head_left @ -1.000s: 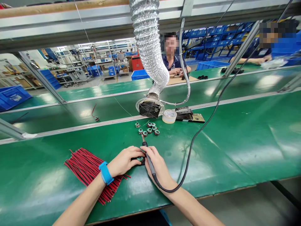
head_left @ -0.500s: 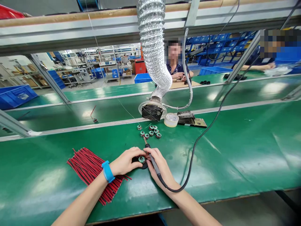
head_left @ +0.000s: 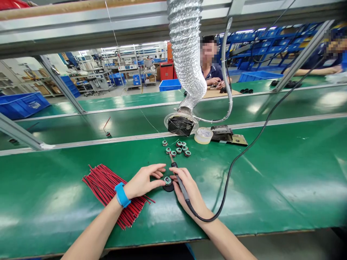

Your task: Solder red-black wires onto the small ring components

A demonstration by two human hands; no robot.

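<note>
My right hand (head_left: pixel 189 189) is closed round a soldering iron (head_left: pixel 181 185), its tip pointing away toward a group of small round parts. Between my hands, a small round part with a green circuit board (head_left: pixel 167 180) rests on a black round base (head_left: pixel 168 187). My left hand (head_left: pixel 146 180) is beside it, thumb and fingers apart, the thumb close to the part's left edge; whether it touches, I cannot tell. Under my left wrist lies a bundle of red and black wires (head_left: pixel 108 184). Several similar round parts (head_left: pixel 179 150) sit beyond the iron's tip.
A fume extractor fan (head_left: pixel 181 125) hangs on a silver duct over the bench. Near it are a tape roll (head_left: pixel 203 135) and a metal fixture (head_left: pixel 229 135). The iron's black cable (head_left: pixel 230 162) arcs over the right side. A person (head_left: pixel 213 72) sits across the bench.
My left fingers have opened away from the round part, which they were around before. My right hand still holds the iron. The whole view has shifted slightly.
</note>
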